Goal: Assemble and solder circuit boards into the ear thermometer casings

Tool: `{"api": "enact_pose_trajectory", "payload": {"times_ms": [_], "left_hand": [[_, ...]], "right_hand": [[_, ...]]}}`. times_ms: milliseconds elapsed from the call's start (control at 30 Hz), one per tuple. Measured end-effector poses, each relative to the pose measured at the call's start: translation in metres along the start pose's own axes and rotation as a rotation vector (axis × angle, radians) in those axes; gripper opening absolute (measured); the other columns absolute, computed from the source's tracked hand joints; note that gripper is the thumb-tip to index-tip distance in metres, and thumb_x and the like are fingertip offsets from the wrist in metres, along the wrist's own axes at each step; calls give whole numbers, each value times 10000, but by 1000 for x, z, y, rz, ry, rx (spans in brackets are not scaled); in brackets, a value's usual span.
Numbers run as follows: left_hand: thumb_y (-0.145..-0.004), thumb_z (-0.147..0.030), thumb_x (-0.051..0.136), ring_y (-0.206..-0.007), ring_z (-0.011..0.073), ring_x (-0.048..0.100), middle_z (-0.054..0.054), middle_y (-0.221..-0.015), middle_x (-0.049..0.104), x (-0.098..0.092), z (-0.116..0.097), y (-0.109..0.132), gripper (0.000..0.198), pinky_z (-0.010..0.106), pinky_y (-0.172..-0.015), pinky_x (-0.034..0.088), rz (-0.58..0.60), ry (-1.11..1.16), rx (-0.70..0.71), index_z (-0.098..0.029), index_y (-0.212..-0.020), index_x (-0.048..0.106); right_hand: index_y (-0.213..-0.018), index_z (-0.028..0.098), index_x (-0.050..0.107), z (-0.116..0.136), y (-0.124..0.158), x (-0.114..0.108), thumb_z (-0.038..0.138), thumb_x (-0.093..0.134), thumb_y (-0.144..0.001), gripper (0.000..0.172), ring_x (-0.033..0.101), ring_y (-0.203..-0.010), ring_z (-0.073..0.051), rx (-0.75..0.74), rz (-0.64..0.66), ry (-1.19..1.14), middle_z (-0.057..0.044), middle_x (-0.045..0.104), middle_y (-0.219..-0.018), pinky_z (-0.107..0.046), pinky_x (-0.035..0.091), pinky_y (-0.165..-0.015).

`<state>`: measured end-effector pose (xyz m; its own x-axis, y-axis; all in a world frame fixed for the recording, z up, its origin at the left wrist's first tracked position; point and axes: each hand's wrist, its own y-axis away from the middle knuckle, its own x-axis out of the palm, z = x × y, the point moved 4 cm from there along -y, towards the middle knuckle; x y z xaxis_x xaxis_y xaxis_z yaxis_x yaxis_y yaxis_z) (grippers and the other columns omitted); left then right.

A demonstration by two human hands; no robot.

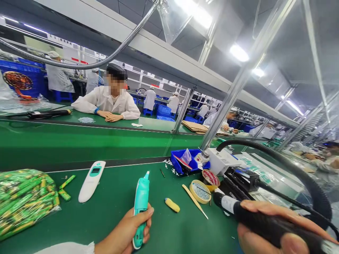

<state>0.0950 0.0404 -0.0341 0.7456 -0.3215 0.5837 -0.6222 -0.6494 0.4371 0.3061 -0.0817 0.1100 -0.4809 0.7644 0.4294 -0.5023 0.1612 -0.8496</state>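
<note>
My left hand (127, 234) is closed round a teal thermometer-shaped device (141, 203), holding it upright above the green mat. My right hand (275, 233) grips a black electric screwdriver (254, 217) with a white collar; its tip points left, toward the teal device, and a black cable runs from it to the right. A white and teal thermometer (91, 180) lies flat on the mat to the left. A small yellow piece (172, 205) lies between my hands.
A bag of green batteries (23, 199) sits at the left, two loose ones (65, 188) beside it. Tape rolls (200, 191), a thin stick (194, 201) and a blue bin (185, 162) lie ahead. A seated person in white (108, 100) faces me across the green conveyor (79, 141).
</note>
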Motion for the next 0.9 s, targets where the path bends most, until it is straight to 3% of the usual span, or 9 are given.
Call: {"api": "enact_pose_trajectory", "payload": {"times_ms": [133, 433, 700, 800, 900], "left_hand": [[-468, -469, 809, -389, 37, 346, -63, -489, 481, 5, -3, 1, 472, 189, -411, 295, -19, -35, -25, -169, -614, 474], [-273, -541, 821, -375, 44, 357, -56, -456, 499, 6, -2, 0, 594, 183, -387, 285, -66, -10, -65, -171, -589, 480], [-300, -528, 826, -360, 43, 354, -58, -454, 495, 8, -4, 0, 572, 189, -385, 290, -34, -2, -52, -164, -608, 510], [-362, -474, 840, -386, 53, 383, -50, -479, 510, 7, -4, 2, 523, 200, -407, 334, -23, 7, -45, -159, -632, 521], [-448, -414, 836, -451, 82, 460, -28, -523, 549, 3, -4, 1, 472, 220, -459, 398, -43, 31, -25, -145, -698, 540]], "right_hand": [[-630, 203, 585, -16, 1, 20, 265, 480, -563, 139, 442, -368, -185, -26, -36, -26, 14, 520, -526, -329, 339, -322], [-752, 187, 572, -35, 9, 18, 190, 512, -608, 156, 465, -410, -175, 79, 14, -73, 30, 534, -585, -325, 385, -377], [-847, 233, 583, -6, -5, 19, 246, 478, -601, 268, 468, -444, -211, -43, -64, -4, 28, 549, -598, -353, 358, -418], [-750, 223, 590, -7, -6, 20, 255, 503, -587, 188, 440, -391, -205, -33, -56, 7, 28, 521, -543, -353, 327, -365], [-732, 227, 584, -12, -7, 1, 310, 517, -610, 162, 440, -386, -199, 34, -66, 8, 16, 499, -549, -353, 341, -350]]}}
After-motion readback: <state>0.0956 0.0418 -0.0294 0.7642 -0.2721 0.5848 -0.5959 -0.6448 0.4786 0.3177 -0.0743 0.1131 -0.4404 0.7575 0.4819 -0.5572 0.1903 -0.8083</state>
